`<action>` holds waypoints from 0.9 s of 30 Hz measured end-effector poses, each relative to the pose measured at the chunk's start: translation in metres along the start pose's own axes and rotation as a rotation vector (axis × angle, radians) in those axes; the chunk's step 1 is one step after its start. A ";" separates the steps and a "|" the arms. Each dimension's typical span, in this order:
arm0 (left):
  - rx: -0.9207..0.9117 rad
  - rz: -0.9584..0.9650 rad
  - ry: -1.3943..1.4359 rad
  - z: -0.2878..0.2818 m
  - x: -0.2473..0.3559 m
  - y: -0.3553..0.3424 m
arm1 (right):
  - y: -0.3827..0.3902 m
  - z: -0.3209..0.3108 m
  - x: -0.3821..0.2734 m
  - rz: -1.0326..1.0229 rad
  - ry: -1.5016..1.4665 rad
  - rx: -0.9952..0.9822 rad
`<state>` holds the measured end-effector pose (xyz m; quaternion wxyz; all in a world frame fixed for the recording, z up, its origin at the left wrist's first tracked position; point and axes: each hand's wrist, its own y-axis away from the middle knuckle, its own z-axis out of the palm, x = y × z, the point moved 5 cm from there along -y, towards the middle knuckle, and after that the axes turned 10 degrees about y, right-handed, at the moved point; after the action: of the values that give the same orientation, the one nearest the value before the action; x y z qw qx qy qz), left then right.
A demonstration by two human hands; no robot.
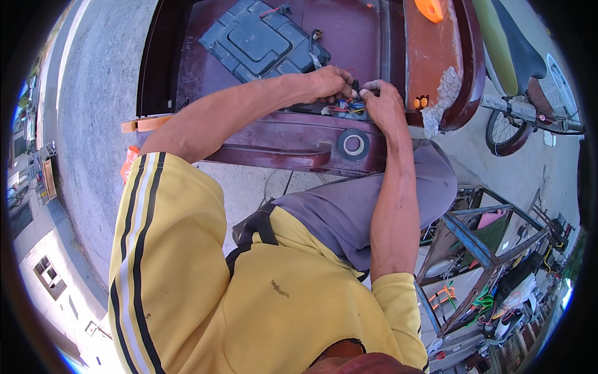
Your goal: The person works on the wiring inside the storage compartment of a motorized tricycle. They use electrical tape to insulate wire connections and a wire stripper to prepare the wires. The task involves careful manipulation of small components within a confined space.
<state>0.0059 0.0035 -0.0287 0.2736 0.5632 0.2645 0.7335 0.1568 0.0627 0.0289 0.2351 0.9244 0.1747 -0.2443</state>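
Both hands meet over the near edge of a maroon metal vehicle bed. My left hand [332, 85] is closed, its fingertips pinching a thin dark wire. Close beside it, my right hand [382, 101] is closed too, with thumb and finger on the same wire; the exact joint is too small to make out. Just below the fingertips lies a bundle of coloured wires [353, 108], with red, yellow and blue strands. A roll of black tape [341, 145] rests flat on the maroon ledge, nearer to me than the hands.
A dark plastic case [258, 38] with short cables lies in the maroon bed [339, 31] beyond my left forearm. An orange tool handle [430, 9] sits at the far right. A bicycle wheel [492, 134] and a metal frame [476, 243] full of clutter stand to the right.
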 end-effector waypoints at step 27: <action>-0.037 0.308 -0.606 0.007 0.037 0.019 | -0.002 -0.001 0.004 -0.002 0.015 0.091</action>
<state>0.0024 0.0166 0.0115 0.2361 0.7839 0.0694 0.5700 0.1597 0.0658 0.0270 0.1913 0.9357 0.1662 -0.2455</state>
